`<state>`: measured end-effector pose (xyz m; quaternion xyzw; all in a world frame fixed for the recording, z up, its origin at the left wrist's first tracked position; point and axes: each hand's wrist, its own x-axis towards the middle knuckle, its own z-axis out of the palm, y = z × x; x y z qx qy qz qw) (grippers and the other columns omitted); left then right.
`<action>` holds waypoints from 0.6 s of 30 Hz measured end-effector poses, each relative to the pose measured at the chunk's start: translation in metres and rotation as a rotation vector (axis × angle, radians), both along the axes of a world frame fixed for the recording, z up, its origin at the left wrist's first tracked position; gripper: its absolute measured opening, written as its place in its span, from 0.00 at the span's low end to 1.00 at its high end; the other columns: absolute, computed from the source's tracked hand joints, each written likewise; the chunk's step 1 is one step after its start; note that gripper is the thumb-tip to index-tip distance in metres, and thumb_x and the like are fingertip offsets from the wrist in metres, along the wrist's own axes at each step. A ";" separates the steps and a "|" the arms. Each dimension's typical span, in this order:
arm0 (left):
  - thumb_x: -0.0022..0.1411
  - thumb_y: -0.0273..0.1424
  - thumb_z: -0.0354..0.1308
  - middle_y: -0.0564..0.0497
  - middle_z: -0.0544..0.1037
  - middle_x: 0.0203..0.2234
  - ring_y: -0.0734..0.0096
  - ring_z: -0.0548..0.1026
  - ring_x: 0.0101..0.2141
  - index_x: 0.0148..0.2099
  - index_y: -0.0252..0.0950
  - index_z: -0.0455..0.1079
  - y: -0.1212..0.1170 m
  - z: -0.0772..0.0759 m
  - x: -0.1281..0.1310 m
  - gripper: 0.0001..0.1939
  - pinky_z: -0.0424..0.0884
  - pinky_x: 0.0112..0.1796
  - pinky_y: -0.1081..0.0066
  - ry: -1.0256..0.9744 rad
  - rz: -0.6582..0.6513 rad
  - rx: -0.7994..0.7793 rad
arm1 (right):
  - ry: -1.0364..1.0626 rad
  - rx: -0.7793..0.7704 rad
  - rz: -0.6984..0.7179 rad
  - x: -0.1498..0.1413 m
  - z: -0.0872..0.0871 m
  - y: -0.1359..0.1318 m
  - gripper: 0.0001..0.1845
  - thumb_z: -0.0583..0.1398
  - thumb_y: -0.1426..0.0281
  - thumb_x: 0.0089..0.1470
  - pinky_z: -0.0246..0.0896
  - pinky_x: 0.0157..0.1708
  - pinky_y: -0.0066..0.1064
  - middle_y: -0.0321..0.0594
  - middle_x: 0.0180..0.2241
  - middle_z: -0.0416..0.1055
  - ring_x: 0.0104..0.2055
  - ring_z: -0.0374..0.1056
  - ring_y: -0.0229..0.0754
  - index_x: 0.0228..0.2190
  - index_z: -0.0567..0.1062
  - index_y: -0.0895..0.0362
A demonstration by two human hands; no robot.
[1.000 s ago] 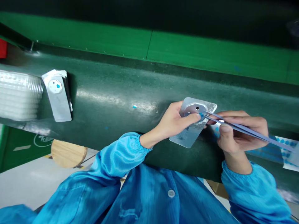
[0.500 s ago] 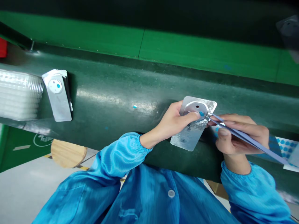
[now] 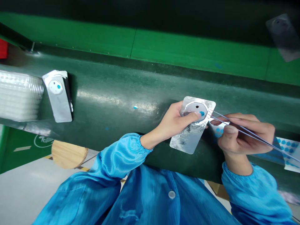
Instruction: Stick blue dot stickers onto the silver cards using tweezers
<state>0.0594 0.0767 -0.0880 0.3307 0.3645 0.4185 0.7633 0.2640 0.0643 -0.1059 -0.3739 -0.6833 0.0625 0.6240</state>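
Observation:
Tilted a little above the bench, a flat silver metal plate [image 3: 187, 142] with a round recess and a dark hole is gripped by my left hand [image 3: 174, 122]. The left thumb lies on the plate, touching a small blue round sticker [image 3: 202, 113] at the recess. My right hand [image 3: 248, 132] pinches a pair of tweezers [image 3: 243, 129], whose tips are slightly apart at the plate's right edge. Beneath the right hand are sheets of blue dot stickers [image 3: 287, 145], partly hidden by it.
A stack of similar silver plates [image 3: 61, 106] lies at the left, beside a pile of clear plastic trays [image 3: 20, 97]. One loose blue-white bit [image 3: 135, 107] is on the green bench [image 3: 112, 81]. A wooden stool [image 3: 67, 153] stands below the bench edge.
The tweezers have drawn back slightly to the right, away from the blue sticker, and turned in my right hand. My left thumb now rests against the sticker; the plate has barely shifted.

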 end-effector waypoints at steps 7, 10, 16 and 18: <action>0.65 0.42 0.78 0.51 0.83 0.34 0.66 0.83 0.36 0.42 0.36 0.77 0.000 0.002 0.000 0.17 0.79 0.41 0.67 0.051 0.003 0.027 | -0.021 -0.025 0.013 0.002 -0.001 -0.002 0.04 0.73 0.65 0.68 0.73 0.22 0.38 0.37 0.28 0.84 0.25 0.81 0.48 0.41 0.87 0.52; 0.65 0.41 0.77 0.51 0.82 0.34 0.68 0.81 0.35 0.42 0.36 0.77 0.001 0.002 0.000 0.16 0.77 0.39 0.69 0.066 -0.009 0.040 | -0.038 -0.022 0.013 0.002 0.000 -0.002 0.05 0.73 0.65 0.67 0.74 0.22 0.39 0.37 0.28 0.85 0.25 0.82 0.48 0.39 0.85 0.53; 0.65 0.40 0.74 0.50 0.82 0.35 0.67 0.80 0.36 0.42 0.36 0.77 0.001 0.002 0.001 0.14 0.76 0.40 0.68 0.074 -0.017 0.054 | -0.045 -0.058 -0.017 0.001 -0.001 -0.005 0.06 0.73 0.63 0.67 0.75 0.22 0.43 0.38 0.28 0.84 0.25 0.82 0.50 0.38 0.84 0.51; 0.65 0.40 0.74 0.49 0.82 0.36 0.66 0.80 0.37 0.43 0.36 0.77 0.001 0.002 0.001 0.14 0.76 0.40 0.67 0.078 -0.023 0.056 | -0.040 -0.073 -0.031 0.001 -0.002 -0.006 0.07 0.73 0.62 0.68 0.75 0.22 0.44 0.38 0.28 0.84 0.25 0.81 0.52 0.37 0.83 0.49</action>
